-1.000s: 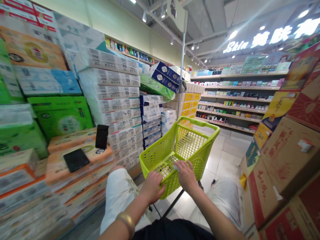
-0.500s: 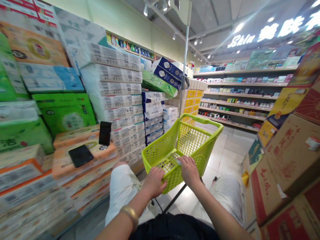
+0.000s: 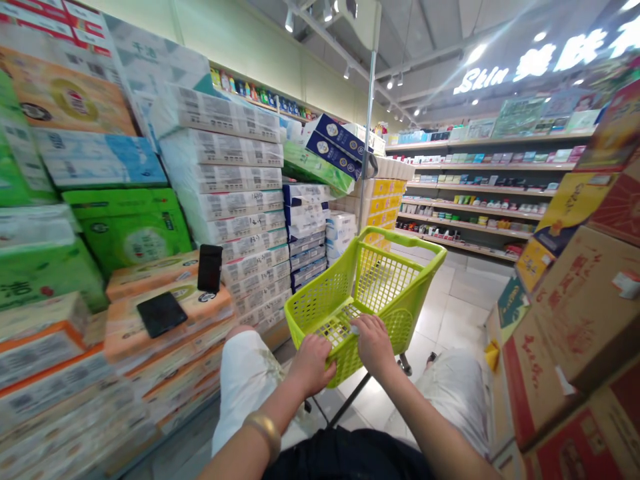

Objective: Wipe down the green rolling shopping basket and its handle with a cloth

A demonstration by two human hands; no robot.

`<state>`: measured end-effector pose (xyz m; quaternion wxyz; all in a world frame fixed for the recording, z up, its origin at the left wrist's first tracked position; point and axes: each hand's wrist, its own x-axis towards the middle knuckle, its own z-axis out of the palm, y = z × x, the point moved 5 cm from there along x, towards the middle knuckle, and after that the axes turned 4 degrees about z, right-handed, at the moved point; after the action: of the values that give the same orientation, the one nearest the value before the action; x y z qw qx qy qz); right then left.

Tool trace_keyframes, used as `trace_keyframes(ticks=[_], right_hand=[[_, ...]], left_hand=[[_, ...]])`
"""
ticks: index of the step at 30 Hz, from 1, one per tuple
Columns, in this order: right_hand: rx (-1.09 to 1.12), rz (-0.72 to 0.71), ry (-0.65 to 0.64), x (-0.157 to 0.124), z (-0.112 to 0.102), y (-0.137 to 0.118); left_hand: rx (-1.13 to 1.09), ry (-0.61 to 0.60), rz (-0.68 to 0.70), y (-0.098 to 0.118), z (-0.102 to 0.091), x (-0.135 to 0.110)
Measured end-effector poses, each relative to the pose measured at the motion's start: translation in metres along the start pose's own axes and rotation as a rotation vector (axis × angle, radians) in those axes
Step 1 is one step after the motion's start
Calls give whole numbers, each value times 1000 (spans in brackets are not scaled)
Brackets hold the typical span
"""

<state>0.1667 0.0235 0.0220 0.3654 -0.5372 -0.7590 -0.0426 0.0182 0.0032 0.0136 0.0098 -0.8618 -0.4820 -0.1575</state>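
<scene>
A lime-green shopping cart with a lattice plastic basket stands between my knees, its near rim toward me. My left hand is closed over the near rim at the left, thumb on the outside. My right hand bends over the same rim a little to the right. Under its fingertips shows a small white piece, mostly hidden; I cannot tell what it is made of. The basket floor shows through the lattice, and a dark bar of the cart frame runs below my hands.
At left, stacked tissue packs carry a black tablet-like slab and an upright black phone-like object. Tall wrapped stacks stand beyond. Cardboard cartons rise close on the right. Shelves of small goods line the back, past a metal pole.
My right hand has shifted slightly left along the rim, with the white piece under its fingers. My left hand has moved slightly right and stays on the rim.
</scene>
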Motion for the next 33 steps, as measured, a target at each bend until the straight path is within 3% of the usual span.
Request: trace_keyframes(ticks=[2,7,13,15,20,22,27,33], right_hand=[[-3,15,6,-2,3,-4],[37,-150,-54,-11,11,-21],[-51,63,-28,8,-12,22],[-41,62,-10,5,-9,16],[25,-150,-17,-15,13,-23],[15,-140,-24,-13,11,-18],[-62,35,0,3,-4,15],[-16,-114,-4,-15,11,-15]], left_hand=[[-1,5,0,0,0,1],[1,3,-5,-4,0,0],[-11,2,-5,-1,0,0],[-15,7,-11,0,1,1],[-17,16,-17,-2,2,1],[-19,14,-10,-3,3,0],[-27,22,-12,-4,4,1],[-30,27,-18,-7,7,1]])
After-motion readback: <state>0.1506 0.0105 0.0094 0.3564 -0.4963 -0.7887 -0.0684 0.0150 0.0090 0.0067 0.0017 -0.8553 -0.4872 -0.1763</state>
